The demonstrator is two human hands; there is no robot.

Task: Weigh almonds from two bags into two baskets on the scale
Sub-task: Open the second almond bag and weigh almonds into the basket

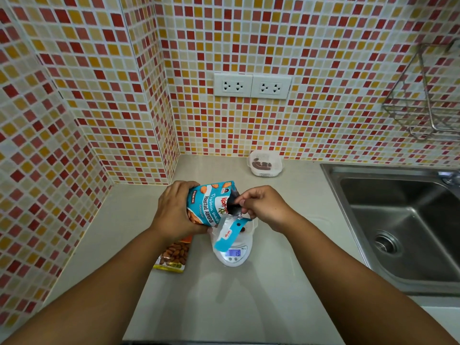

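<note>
— What are you working on?
— A pale grey counter tucked into a corner of red, orange and cream mosaic tile. A double wall socket sits on the back wall, a wire rack hangs at the right, and a steel sink is sunk in beside me.
— And what's around you?
— A white basket with almonds in it stands near the back wall, well apart. A second bag lies flat on the counter, partly under my left wrist.
— Your hands?
— My left hand grips the blue almond bag, tilted above the scale. My right hand has fingers pinched at its open mouth. The torn strip hangs down, hiding most of the basket on the scale; the display is lit.
</note>
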